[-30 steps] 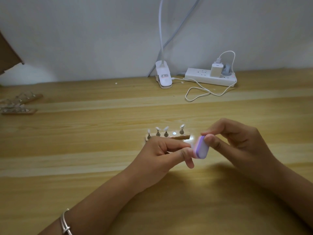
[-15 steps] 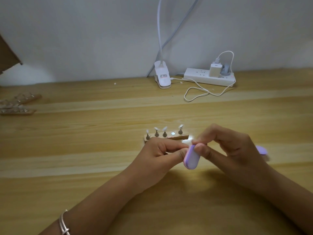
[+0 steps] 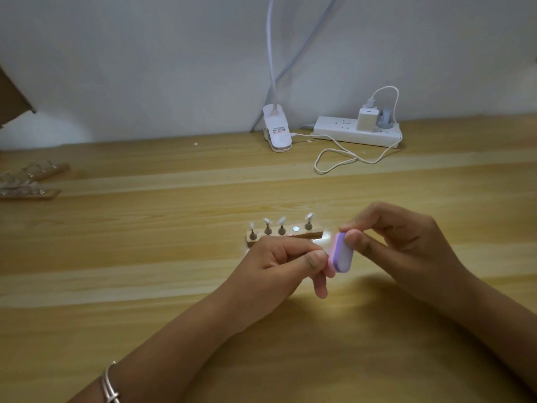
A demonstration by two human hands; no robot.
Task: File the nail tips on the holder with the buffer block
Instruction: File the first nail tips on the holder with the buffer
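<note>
A small wooden holder (image 3: 302, 234) lies mid-table with several metal pegs carrying pale nail tips (image 3: 281, 221); one slot shows only a round metal disc (image 3: 295, 228). In front of it, my left hand (image 3: 279, 263) pinches thumb and forefinger together at the block's pink edge, apparently on one nail tip that the fingers hide. My right hand (image 3: 401, 242) grips the pink, purple and white buffer block (image 3: 341, 255) between thumb and fingers, upright and pressed against the left fingertips.
A white lamp clamp (image 3: 277, 132) and a power strip (image 3: 357, 132) with a charger and a looping cable (image 3: 334, 164) sit at the back by the wall. Two more wooden holders with clear tips (image 3: 29, 181) lie at the far left.
The buffer block slid down and left against my left fingertips, then came back up and right. My left hand and the holder stayed put.
</note>
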